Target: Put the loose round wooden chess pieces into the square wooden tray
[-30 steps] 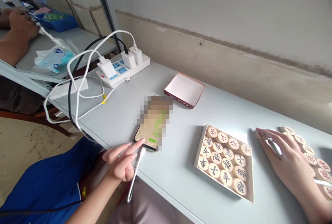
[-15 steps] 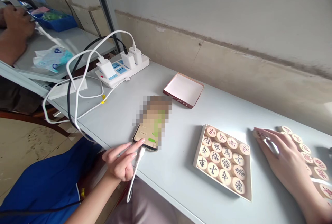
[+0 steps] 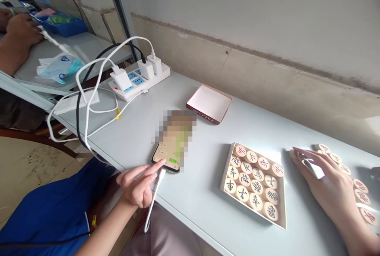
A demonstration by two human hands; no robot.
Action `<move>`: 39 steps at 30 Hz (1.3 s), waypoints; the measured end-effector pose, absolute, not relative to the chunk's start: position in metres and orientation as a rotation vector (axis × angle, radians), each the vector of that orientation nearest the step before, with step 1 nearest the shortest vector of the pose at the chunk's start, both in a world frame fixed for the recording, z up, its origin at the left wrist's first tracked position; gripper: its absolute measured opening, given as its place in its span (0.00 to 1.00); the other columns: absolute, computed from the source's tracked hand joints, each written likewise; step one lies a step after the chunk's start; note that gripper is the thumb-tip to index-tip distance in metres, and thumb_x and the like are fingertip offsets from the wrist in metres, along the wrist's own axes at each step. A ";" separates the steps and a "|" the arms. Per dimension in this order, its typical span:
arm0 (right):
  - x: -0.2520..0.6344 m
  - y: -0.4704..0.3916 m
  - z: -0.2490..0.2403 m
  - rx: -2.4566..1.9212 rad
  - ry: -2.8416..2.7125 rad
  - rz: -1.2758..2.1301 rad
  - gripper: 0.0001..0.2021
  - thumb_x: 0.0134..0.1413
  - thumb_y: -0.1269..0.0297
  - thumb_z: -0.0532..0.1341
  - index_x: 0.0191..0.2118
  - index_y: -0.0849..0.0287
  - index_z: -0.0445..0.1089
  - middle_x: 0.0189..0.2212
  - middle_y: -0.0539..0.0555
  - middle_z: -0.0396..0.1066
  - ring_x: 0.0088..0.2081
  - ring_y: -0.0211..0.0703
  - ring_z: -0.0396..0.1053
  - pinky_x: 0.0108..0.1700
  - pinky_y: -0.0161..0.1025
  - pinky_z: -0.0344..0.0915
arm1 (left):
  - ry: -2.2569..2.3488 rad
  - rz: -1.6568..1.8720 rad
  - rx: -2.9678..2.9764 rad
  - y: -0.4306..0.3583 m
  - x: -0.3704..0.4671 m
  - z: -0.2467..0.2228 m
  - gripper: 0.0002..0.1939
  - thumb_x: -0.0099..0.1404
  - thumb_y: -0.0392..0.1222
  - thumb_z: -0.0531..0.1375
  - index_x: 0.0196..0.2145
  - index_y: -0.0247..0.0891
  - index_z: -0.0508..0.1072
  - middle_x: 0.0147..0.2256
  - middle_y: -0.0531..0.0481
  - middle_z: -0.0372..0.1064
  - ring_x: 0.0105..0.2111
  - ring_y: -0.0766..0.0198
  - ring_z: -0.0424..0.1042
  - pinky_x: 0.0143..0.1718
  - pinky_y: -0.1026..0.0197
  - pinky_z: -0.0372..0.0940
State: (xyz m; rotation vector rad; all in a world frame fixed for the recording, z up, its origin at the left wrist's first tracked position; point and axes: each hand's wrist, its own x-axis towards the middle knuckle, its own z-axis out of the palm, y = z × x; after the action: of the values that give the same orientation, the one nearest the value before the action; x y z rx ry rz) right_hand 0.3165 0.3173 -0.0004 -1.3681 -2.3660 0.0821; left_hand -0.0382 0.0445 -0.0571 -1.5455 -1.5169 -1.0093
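My left hand (image 3: pixel 139 182) hovers at the table's near edge, its index finger touching the bottom corner of a phone (image 3: pixel 169 153) lying flat with a white cable plugged in. My right hand (image 3: pixel 326 184) lies palm down, fingers spread, over loose round wooden chess pieces (image 3: pixel 360 186) at the far right, fingertips on one piece (image 3: pixel 293 154). Between the hands sits a shallow box tray (image 3: pixel 281 224) holding rows of wooden chess pieces (image 3: pixel 252 177).
A red-edged box lid (image 3: pixel 209 103) lies behind the phone. A white power strip (image 3: pixel 139 78) with chargers and tangled cables (image 3: pixel 89 97) sits far left. Another person's hand (image 3: pixel 20 30) works at a shelf table with a blue bin (image 3: pixel 63 24).
The view shifted slightly; both my hands stay almost where they were. The other person's hand at the far left moved a little.
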 end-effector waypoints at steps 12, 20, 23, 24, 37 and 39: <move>0.266 0.269 0.034 -0.879 -2.529 0.071 0.11 0.59 0.56 0.57 0.45 0.47 0.70 0.39 0.54 0.66 0.39 0.46 0.66 0.40 0.44 0.64 | -1.555 -1.008 -1.571 0.036 -0.044 -0.069 0.10 0.64 0.38 0.48 0.31 0.41 0.68 0.26 0.49 0.77 0.25 0.65 0.69 0.24 0.63 0.60; 0.235 0.244 0.029 -0.763 -2.705 0.042 0.12 0.61 0.64 0.55 0.49 0.46 0.67 0.38 0.52 0.70 0.36 0.43 0.65 0.39 0.43 0.59 | -1.595 -1.007 -1.546 0.032 -0.043 -0.075 0.10 0.65 0.38 0.47 0.33 0.43 0.68 0.27 0.51 0.78 0.25 0.65 0.70 0.23 0.62 0.61; 0.236 0.243 0.025 -0.768 -2.692 0.072 0.12 0.61 0.63 0.55 0.50 0.48 0.66 0.39 0.51 0.71 0.37 0.43 0.66 0.41 0.43 0.58 | -1.586 -0.982 -1.555 0.033 -0.043 -0.073 0.10 0.65 0.37 0.47 0.33 0.42 0.67 0.28 0.51 0.78 0.25 0.67 0.70 0.24 0.63 0.62; 0.237 0.244 0.025 -0.765 -2.691 0.073 0.12 0.60 0.62 0.56 0.50 0.49 0.66 0.38 0.51 0.72 0.37 0.44 0.66 0.41 0.43 0.57 | -1.580 -0.974 -1.555 0.033 -0.043 -0.071 0.10 0.65 0.37 0.46 0.32 0.42 0.67 0.28 0.50 0.78 0.25 0.67 0.70 0.24 0.64 0.62; 0.402 0.332 -0.010 -1.570 -2.481 -0.497 0.28 0.50 0.51 0.43 0.53 0.54 0.64 0.59 0.65 0.59 0.63 0.64 0.50 0.51 0.67 0.55 | -1.573 -0.967 -1.585 0.034 -0.043 -0.070 0.10 0.64 0.37 0.47 0.33 0.41 0.67 0.28 0.49 0.78 0.24 0.67 0.71 0.25 0.65 0.62; 0.425 0.339 -0.026 -1.527 -2.585 -0.440 0.26 0.46 0.56 0.43 0.49 0.50 0.67 0.56 0.64 0.63 0.61 0.65 0.55 0.46 0.69 0.57 | -1.570 -0.965 -1.590 0.035 -0.042 -0.068 0.09 0.64 0.36 0.47 0.33 0.41 0.67 0.28 0.50 0.78 0.24 0.67 0.71 0.25 0.65 0.61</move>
State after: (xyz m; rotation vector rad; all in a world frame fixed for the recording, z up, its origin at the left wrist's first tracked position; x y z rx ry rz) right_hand 0.4255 0.3387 -0.0263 -1.5272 -2.5847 -0.4399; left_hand -0.0425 0.0348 -0.0681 -1.5896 -1.5700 -0.9653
